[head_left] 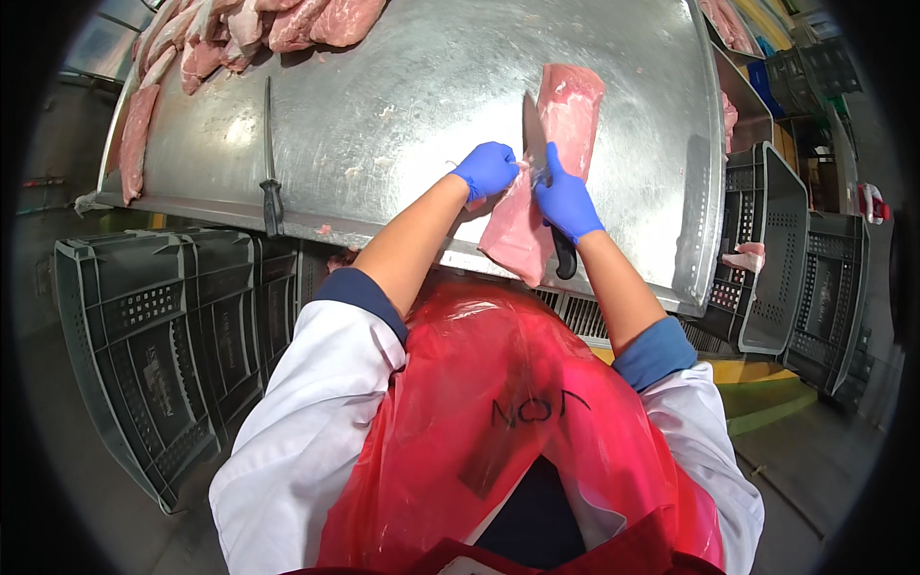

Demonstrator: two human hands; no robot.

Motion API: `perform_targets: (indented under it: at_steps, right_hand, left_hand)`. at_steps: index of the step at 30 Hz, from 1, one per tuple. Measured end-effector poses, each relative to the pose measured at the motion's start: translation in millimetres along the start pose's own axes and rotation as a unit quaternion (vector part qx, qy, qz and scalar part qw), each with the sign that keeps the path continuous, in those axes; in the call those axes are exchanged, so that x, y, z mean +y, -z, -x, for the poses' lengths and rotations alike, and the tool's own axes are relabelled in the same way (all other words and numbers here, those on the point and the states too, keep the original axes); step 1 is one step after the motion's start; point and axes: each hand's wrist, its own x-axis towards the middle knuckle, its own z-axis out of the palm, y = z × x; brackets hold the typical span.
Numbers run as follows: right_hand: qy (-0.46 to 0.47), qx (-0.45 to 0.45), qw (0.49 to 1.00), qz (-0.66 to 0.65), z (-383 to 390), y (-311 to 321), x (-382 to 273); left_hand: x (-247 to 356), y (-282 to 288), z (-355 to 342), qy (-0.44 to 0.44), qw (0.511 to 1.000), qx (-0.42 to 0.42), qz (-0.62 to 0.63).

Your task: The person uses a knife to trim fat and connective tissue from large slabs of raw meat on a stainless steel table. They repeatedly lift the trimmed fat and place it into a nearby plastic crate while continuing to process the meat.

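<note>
A long pale-pink slab of meat lies lengthwise on the metal table, its near end by the table's front edge. My right hand, in a blue glove, is wrapped round the dark handle of a knife, with the index finger stretched forward. The blade points away from me along the slab's left side. In a matching glove, my left hand is closed at the slab's left edge, pinching a small strip of it. A little pink meat shows below that hand; the fingertips are partly hidden.
A sharpening steel lies at the left, its black handle over the front edge. Several meat pieces are heaped at the far left. Dark plastic crates stand below left; another crate at the right holds a meat scrap.
</note>
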Motion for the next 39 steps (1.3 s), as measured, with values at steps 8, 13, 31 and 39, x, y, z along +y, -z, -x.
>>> perform_targets:
  at_steps: [8, 13, 31, 39]
  right_hand:
    - [0.009, -0.146, 0.984, 0.099, 82, 20, -8]
    - [0.042, -0.115, 0.986, 0.109, 62, 12, -6]
    - [0.069, -0.238, 0.965, 0.083, 57, 40, 6]
    - [0.048, -0.329, 0.943, 0.028, 95, 111, 22]
  left_hand:
    - [-7, 20, 3, -0.036, 0.997, -0.022, 0.068]
    - [14, 31, 22, -0.026, 0.993, -0.04, 0.107]
    - [12, 20, 74, -0.067, 0.977, 0.071, 0.192]
    - [35, 34, 140, -0.087, 0.96, 0.25, 0.095]
